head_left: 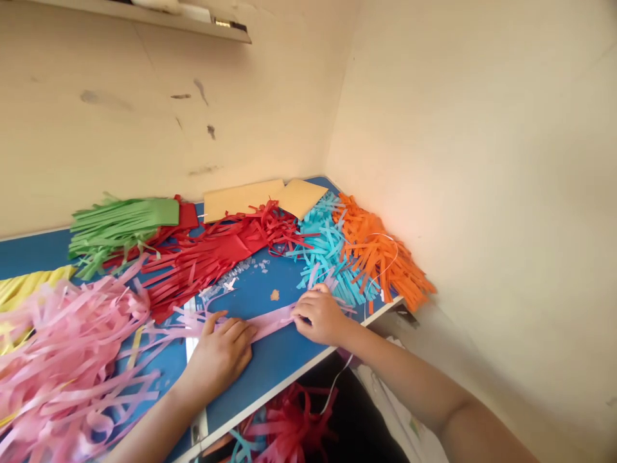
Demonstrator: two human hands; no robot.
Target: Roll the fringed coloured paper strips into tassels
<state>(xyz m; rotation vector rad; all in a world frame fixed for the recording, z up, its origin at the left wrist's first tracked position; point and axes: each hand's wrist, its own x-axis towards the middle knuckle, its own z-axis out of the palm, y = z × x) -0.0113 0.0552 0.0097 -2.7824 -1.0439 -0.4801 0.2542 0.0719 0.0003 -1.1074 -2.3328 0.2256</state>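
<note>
Atop blue desk [284,347] | left hand [219,360] flat, open on pink paper strip [263,325] | right hand [318,315] curled, gripping strip

Cream plaster wall [159,148] at 11 o'clock, dark scuffs [200,91] on it, shelf edge [144,18] above, second wall [482,193] at 3 o'clock, blue desk [33,252] at 9 o'clock

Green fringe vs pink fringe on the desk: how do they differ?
The green paper fringe shows a solid uncut band at one end; the pink paper fringe shows no such band. The green strips lie fairly straight, the pink ones curl loosely. The green sits by the wall, the pink nearer the left hand. Both are cut paper strips on the blue desk.
</note>
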